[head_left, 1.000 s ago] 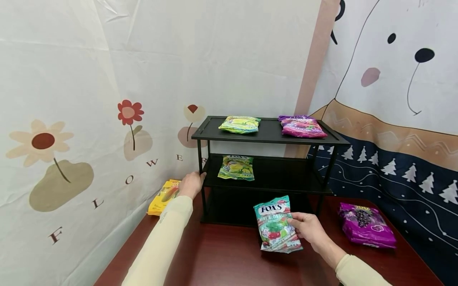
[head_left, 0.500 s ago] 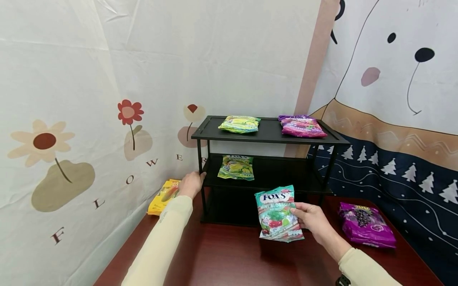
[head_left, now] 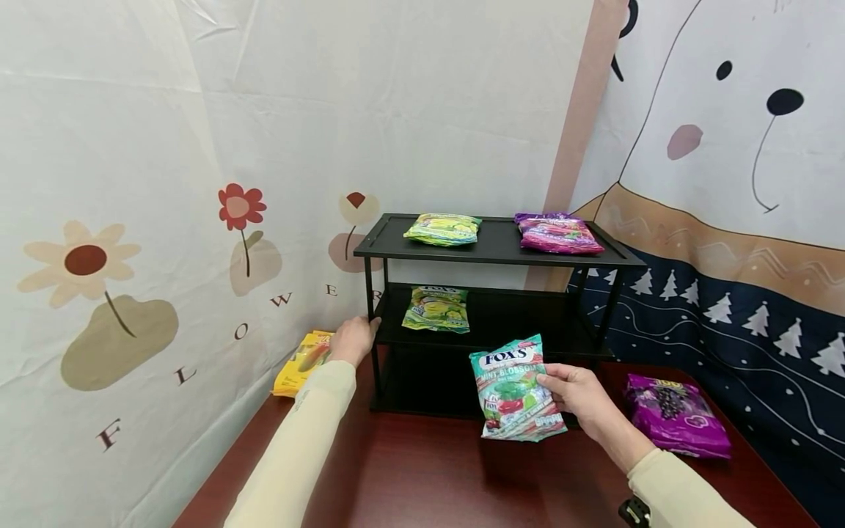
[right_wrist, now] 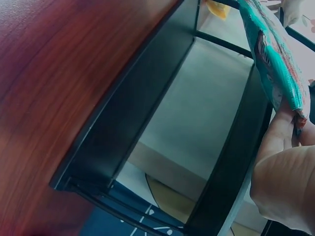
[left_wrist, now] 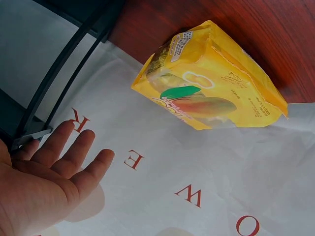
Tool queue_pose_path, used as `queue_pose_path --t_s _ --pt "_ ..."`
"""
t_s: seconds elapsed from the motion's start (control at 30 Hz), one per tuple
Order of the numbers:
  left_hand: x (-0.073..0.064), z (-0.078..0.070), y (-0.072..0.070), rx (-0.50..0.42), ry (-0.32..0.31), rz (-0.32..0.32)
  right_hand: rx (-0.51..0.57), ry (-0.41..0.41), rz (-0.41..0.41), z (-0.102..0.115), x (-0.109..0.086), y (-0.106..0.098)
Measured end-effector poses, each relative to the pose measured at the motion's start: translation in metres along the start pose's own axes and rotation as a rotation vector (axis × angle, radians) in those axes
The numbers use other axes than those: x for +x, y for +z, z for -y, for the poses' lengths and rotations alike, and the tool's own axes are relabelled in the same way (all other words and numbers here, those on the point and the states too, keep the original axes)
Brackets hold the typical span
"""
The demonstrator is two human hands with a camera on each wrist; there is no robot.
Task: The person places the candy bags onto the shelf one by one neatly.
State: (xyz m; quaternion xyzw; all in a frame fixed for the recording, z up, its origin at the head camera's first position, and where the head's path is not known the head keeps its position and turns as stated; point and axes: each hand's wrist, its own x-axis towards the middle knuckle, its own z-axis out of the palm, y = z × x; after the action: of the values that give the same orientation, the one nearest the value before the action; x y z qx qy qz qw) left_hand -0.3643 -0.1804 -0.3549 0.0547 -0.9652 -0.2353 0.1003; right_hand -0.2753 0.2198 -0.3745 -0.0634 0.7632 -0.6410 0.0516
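My right hand (head_left: 569, 394) pinches the right edge of a teal FOX'S candy bag (head_left: 518, 389) and holds it upright just above the dark red table (head_left: 429, 477), in front of the black two-tier rack (head_left: 495, 254). In the right wrist view the bag (right_wrist: 275, 54) shows edge-on above my right hand (right_wrist: 285, 182), close to the rack's lower frame (right_wrist: 147, 113). My left hand (head_left: 353, 339) rests on the rack's front left post at middle-shelf height. In the left wrist view its fingers (left_wrist: 64, 152) lie straight beside the post (left_wrist: 54, 83).
A green bag (head_left: 442, 229) and a pink-purple bag (head_left: 557, 233) lie on the top shelf, another green bag (head_left: 437, 308) on the middle shelf. A yellow bag (head_left: 304, 361) leans by the left wall cloth, also seen as the yellow bag (left_wrist: 211, 91). A purple bag (head_left: 676, 414) lies at the table's right.
My right hand has lifted the teal bag and carried it a little up and toward the rack. The left hand has stayed on the post.
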Motion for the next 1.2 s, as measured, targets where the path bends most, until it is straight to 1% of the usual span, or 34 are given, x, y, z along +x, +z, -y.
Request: queue_pose_path --t_s 0.2,0.37,0.73,1.03,1.2 --pt "0.001 0.0 0.001 -0.005 0.001 -0.002 0.002 -0.002 0.03 0.005 0.001 -0.004" --pt "0.001 0.0 0.0 -0.003 -0.002 -0.005 0.017 -0.017 0.036 0.013 0.004 -0.008" --pt "-0.001 -0.001 0.0 0.008 0.006 -0.011 0.023 -0.005 -0.028 0.027 0.016 -0.023" --pt "0.001 0.0 0.001 0.004 0.001 -0.019 0.108 0.026 -0.063 0.041 0.03 -0.036" --pt "0.001 0.0 0.001 0.001 -0.001 -0.024 0.126 0.042 -0.08 0.048 0.041 -0.041"
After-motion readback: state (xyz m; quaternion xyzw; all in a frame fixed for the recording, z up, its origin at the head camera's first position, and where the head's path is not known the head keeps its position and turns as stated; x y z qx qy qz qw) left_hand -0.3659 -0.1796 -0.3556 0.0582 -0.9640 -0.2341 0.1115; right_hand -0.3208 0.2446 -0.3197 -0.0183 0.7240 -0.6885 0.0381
